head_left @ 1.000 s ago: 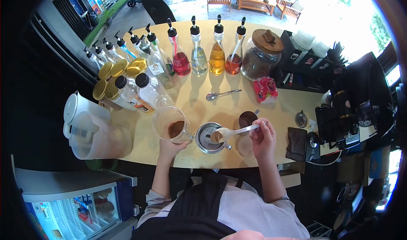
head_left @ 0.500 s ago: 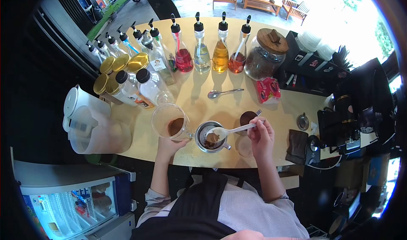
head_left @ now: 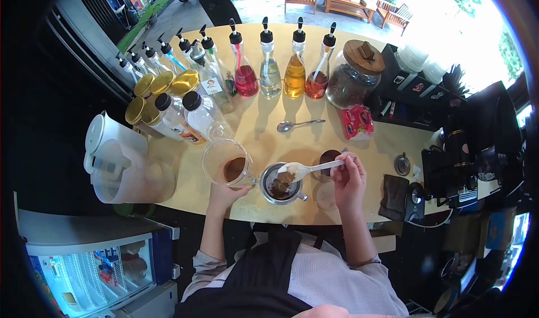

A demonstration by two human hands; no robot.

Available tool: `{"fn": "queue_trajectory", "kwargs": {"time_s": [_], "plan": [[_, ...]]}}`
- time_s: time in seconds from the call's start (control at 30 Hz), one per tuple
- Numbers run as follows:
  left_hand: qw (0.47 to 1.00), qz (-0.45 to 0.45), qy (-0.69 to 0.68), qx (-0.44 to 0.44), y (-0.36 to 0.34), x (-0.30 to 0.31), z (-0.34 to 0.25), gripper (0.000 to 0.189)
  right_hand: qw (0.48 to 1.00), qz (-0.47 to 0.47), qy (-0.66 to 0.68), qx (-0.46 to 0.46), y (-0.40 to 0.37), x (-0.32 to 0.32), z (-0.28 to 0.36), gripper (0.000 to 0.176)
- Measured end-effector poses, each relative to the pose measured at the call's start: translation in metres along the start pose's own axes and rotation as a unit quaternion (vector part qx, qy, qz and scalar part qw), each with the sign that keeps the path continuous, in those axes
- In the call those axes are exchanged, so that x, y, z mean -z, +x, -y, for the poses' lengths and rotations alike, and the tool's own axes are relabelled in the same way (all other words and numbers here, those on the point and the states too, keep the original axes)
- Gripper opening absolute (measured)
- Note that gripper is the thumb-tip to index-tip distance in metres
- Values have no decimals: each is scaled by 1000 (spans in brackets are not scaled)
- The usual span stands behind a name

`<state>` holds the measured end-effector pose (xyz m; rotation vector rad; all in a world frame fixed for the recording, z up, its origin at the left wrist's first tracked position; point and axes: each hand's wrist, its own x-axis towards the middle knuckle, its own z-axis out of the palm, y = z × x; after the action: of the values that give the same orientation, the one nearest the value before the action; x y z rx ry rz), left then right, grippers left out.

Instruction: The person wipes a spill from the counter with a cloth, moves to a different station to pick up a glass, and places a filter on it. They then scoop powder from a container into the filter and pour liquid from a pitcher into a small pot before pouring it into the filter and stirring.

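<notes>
Since 1 s ago the white spoon (head_left: 306,169) has tipped; its brown powder now heaps in the metal cup (head_left: 281,184) between the 2 hands. The right hand (head_left: 349,179) pinches the spoon's handle and the left hand (head_left: 225,194) grips the clear cup (head_left: 224,162) just beside it. The tabletop (head_left: 264,141) edge runs under both wrists, with bare room ahead

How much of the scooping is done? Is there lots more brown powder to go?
Partly done. A heap of brown powder already sits in the metal cup. Right now the right hand holds the white spoon over that cup, and the left hand holds the clear cup. There is powder left in the clear cup, so more scoops probably lie ahead.
</notes>
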<state>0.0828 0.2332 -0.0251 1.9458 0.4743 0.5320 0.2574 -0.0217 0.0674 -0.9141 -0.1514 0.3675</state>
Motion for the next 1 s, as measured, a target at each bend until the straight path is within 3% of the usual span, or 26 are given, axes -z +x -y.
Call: {"fn": "queue_trajectory", "kwargs": {"time_s": [1.0], "plan": [[1000,-4,-26,15,0,0,-1,85,998,28,30,43,13,14,-3,13]]}}
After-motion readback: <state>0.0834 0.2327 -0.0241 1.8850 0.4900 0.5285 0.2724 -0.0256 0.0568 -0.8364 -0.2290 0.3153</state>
